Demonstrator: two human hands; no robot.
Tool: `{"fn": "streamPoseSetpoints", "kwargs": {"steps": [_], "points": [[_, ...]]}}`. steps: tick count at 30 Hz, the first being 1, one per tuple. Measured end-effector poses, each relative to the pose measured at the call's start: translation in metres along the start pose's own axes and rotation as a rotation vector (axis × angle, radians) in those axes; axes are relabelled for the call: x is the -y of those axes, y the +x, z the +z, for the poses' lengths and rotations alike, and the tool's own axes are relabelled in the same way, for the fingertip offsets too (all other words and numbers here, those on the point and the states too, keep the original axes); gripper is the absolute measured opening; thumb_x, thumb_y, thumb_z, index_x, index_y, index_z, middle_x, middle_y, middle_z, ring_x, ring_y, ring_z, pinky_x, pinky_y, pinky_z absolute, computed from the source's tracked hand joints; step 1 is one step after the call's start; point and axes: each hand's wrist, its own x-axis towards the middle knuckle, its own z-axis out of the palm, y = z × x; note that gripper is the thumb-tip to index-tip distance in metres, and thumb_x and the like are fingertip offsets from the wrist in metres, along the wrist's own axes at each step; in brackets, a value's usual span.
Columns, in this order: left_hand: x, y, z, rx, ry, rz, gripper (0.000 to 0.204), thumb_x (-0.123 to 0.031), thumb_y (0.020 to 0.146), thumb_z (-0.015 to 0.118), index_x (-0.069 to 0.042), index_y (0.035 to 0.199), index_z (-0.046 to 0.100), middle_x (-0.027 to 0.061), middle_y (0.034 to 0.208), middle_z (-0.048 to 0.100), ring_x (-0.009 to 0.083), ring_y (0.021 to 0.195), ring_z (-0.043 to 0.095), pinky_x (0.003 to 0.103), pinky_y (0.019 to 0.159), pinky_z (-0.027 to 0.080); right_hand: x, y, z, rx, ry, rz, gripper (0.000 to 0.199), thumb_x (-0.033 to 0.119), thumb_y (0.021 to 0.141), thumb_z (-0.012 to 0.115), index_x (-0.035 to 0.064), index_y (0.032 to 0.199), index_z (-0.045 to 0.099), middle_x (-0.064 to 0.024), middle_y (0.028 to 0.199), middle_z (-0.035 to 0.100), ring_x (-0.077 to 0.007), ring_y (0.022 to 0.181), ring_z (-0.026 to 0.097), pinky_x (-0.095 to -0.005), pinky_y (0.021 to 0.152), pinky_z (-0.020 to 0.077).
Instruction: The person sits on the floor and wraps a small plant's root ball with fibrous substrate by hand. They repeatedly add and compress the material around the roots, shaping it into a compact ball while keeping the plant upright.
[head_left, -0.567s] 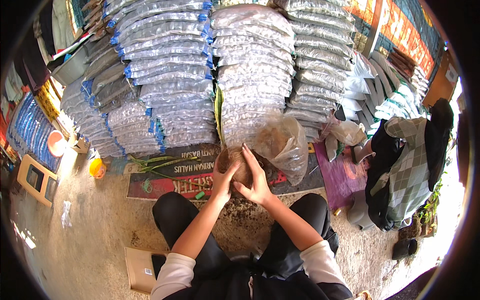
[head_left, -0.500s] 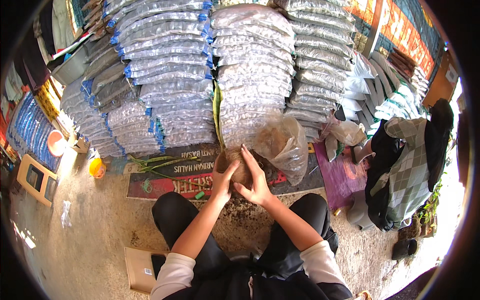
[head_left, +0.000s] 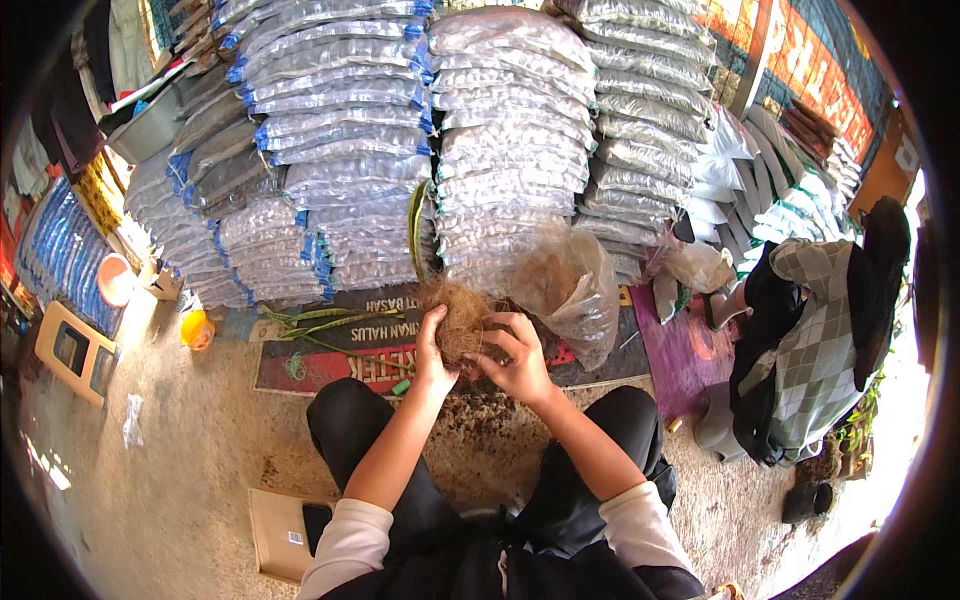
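A shaggy ball of brown coconut fibre point(head_left: 462, 322) is held between my hands, above the mat in front of my knees. My left hand point(head_left: 432, 358) cups its left side, thumb along the edge. The curled fingers of my right hand point(head_left: 520, 362) press on its right side, the thumb low by the ball; loose strands show at the fingertips. From behind the ball rises a long green leaf with yellow edges point(head_left: 415, 230), its base hidden by fibre. An open clear plastic bag of brown fibre point(head_left: 568, 290) stands just to the right.
Tall stacks of filled clear bags point(head_left: 340, 130) rise behind the mat point(head_left: 330, 345). Cut green leaves point(head_left: 320, 318) and a small green spool point(head_left: 401, 387) lie left of my hands. A person in a checkered garment point(head_left: 815, 330) sits at right. An orange cup point(head_left: 197, 330) and stool point(head_left: 75, 355) are left.
The ball has turned and tipped, showing more loose fibre, and its leaf has swung left and looks shorter. My right fingers went from stretched along the ball to curled against its side.
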Motion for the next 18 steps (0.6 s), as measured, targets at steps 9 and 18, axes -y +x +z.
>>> {"fn": "streamPoseSetpoints", "kwargs": {"steps": [9,18], "points": [[0.003,0.002,0.006,-0.021,-0.069,0.096,0.046,-0.041,0.082,0.054,-0.008,0.114,0.051,0.0069,0.107,0.057,0.0222,0.097,0.058,0.040,0.082,0.048,0.001,0.006,-0.018,0.048,0.201,0.134,0.013,-0.001,0.064,0.070,0.0006,0.074,0.061,-0.0112,0.095,0.058,-0.0264,0.086,0.056,-0.0361,0.077,0.0438],[0.007,-0.005,0.016,0.003,-0.072,0.096,0.047,-0.041,0.082,0.054,-0.007,0.114,0.051,0.0079,0.107,0.057,0.0224,0.098,0.057,0.040,0.083,0.047,-0.005,0.007,-0.050,0.152,0.154,0.180,0.021,0.009,0.064,0.075,0.0012,0.078,0.061,-0.0132,0.098,0.056,-0.0277,0.095,0.055,-0.0374,0.081,0.0437]]}}
